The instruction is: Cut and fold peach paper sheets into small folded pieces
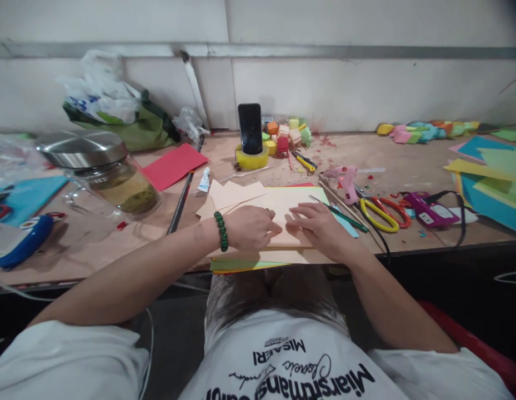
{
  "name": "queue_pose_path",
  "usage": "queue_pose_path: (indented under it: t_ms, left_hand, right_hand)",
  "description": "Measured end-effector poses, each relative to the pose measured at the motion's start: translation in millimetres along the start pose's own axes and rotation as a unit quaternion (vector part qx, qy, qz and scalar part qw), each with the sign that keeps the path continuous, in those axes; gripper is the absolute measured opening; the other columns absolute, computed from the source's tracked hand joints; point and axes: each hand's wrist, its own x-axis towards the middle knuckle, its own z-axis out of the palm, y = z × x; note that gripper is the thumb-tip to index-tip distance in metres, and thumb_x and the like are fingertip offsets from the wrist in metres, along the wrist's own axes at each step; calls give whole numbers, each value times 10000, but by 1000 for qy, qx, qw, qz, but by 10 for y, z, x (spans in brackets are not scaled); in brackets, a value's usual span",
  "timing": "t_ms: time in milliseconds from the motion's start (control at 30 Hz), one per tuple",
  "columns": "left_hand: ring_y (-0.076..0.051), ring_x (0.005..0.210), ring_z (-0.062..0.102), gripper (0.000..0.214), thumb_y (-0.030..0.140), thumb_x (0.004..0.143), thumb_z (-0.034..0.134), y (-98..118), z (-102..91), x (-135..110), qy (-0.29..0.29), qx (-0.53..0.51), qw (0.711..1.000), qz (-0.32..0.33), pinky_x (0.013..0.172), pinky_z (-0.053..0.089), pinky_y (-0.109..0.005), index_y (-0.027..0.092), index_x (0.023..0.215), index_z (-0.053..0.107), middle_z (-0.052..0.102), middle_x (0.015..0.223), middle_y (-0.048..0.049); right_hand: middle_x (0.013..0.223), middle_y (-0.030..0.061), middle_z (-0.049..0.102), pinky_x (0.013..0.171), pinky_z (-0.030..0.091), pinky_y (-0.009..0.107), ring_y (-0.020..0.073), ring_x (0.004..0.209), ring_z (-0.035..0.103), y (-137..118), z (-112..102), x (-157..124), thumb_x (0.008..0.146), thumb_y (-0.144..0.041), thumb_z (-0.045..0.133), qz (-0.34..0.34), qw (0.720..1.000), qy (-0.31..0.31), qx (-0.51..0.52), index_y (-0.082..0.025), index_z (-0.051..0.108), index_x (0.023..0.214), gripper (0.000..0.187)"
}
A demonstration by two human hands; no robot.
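Note:
A sheet of peach paper (282,240) lies on a stack of coloured sheets at the table's front edge. My left hand (253,226), below a green bead bracelet (220,230), rests on the sheet with its fingers curled closed against the paper. Facing it from the right, my right hand (320,229) lies over the same sheet, fingers stretched out and apart. Just beyond that hand is a slim green tool (350,219) with a thin metal end. Smaller peach pieces (236,194) overlap behind my left hand.
Yellow-handled scissors (380,215), a pink glue gun (345,180) and a purple device (432,210) lie at right. A phone (250,129) stands in a yellow tape roll (251,159). At left are a glass jar (133,186) and a red sheet (174,165).

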Motion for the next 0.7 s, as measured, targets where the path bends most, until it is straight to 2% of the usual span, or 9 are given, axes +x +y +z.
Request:
queue_pose_path:
  t_ms: [67, 133, 233, 367, 567, 700]
  left_hand:
    - [-201, 803, 620, 367, 218, 872, 438, 57, -19, 7, -13, 9, 1000, -8, 727, 435, -303, 227, 1085, 737, 660, 876, -81]
    - [-202, 800, 623, 385, 212, 850, 458, 95, -34, 5, -30, 15, 999, -11, 710, 428, -301, 238, 1110, 741, 665, 857, -84]
    - [-219, 805, 625, 395, 233, 840, 491, 132, -62, -7, -55, 7, 998, -13, 683, 416, -304, 254, 1146, 739, 683, 831, -97]
    - [-243, 864, 626, 390, 245, 867, 503, 151, -85, -28, -71, -17, 997, -8, 697, 413, -310, 295, 1182, 728, 718, 819, -102]
    - [-222, 791, 621, 337, 278, 870, 525, 128, -56, -80, -46, -80, 996, 6, 726, 429, -311, 277, 1107, 766, 732, 821, -99]
    - [-221, 768, 619, 328, 269, 869, 535, 141, -58, -93, -53, -73, 996, 7, 700, 423, -310, 273, 1096, 771, 727, 814, -105]
  right_hand:
    - [1164, 84, 723, 1043, 340, 547, 260, 1141, 583, -47, -56, 28, 900, -89, 454, -25, 998, -63, 2, -241, 742, 1018, 347]
    - [1085, 82, 750, 1019, 363, 511, 240, 1059, 610, -111, -103, 43, 881, -64, 459, -49, 994, -99, 16, -221, 748, 1005, 351]
    - [1014, 93, 756, 891, 462, 392, 212, 953, 617, -206, -155, 30, 880, -54, 458, -88, 989, -109, 52, -183, 754, 970, 335]
    - [1003, 86, 743, 783, 504, 303, 192, 919, 618, -280, -192, -31, 913, -78, 487, -98, 985, -125, 70, -169, 742, 1007, 287]
    - [987, 61, 734, 731, 507, 288, 185, 893, 627, -299, -176, -29, 899, -129, 592, -98, 985, -140, 19, -218, 738, 1060, 236]
    - [994, 71, 733, 751, 504, 303, 191, 898, 617, -325, -157, 26, 900, -99, 565, -154, 976, -153, -30, -184, 731, 1030, 227]
